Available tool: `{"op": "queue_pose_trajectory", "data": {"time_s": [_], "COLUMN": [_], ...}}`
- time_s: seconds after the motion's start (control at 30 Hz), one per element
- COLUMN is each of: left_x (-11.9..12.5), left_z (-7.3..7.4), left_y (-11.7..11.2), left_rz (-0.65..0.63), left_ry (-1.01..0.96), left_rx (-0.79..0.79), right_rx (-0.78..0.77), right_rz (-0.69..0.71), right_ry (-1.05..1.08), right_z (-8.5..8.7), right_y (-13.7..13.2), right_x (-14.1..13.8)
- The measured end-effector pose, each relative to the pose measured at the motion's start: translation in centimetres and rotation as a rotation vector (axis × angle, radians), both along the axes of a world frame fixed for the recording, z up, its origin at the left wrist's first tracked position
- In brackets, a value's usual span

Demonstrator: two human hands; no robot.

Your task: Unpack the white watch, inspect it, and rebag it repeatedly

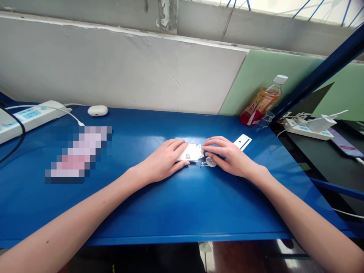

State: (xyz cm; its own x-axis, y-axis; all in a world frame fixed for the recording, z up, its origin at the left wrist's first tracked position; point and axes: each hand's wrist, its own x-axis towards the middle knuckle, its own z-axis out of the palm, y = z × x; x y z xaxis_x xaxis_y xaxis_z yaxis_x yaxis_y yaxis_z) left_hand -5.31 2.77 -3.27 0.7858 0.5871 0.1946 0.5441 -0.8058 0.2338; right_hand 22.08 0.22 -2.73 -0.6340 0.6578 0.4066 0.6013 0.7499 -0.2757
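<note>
A small white box (191,152) with a printed square code lies on the blue table, its right end showing loose flaps. My left hand (167,160) is closed around the box's left end, thumb along the near side and fingers over the far side. At the flapped end, my right hand (231,154) has its fingertips pinched on the edge of the box. Under the right fingers sits a round, clear-silvery disc (211,162) with a short ball chain (204,164) beside it. Just beyond that hand lies a white card (243,141) with a dark stripe, partly covered.
A tilted drink bottle (262,104) leans at the back right, with a clear plastic piece (266,120) by it. Power strips (34,115) stand at the left and beyond the right edge. A white earbud case (98,110) and a blurred-out phone-like object (79,153) lie to the left.
</note>
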Motion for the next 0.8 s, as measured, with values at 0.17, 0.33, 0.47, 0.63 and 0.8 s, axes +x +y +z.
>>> {"op": "queue_pose_trajectory", "data": {"time_s": [0.17, 0.33, 0.47, 0.63, 0.8], "left_x": [0.0, 0.1, 0.3, 0.5, 0.4], "left_z": [0.1, -0.1, 0.0, 0.1, -0.1], "left_y": [-0.3, -0.3, -0.5, -0.6, -0.5], "left_rz": [0.022, 0.032, 0.041, 0.039, 0.037], "left_ry": [0.166, 0.177, 0.157, 0.132, 0.130], "left_rx": [-0.008, -0.006, 0.001, 0.005, 0.010], "right_rx": [0.023, -0.060, -0.098, -0.168, -0.257], "right_rz": [-0.052, -0.011, -0.024, -0.052, -0.057], "right_ry": [-0.018, -0.090, -0.109, -0.083, -0.033], "right_z": [0.4, 0.8, 1.0, 0.5, 0.3], "right_y": [0.0, -0.8, -1.7, -2.4, -2.4], "right_x": [0.3, -0.4, -1.3, -2.2, -2.2]}}
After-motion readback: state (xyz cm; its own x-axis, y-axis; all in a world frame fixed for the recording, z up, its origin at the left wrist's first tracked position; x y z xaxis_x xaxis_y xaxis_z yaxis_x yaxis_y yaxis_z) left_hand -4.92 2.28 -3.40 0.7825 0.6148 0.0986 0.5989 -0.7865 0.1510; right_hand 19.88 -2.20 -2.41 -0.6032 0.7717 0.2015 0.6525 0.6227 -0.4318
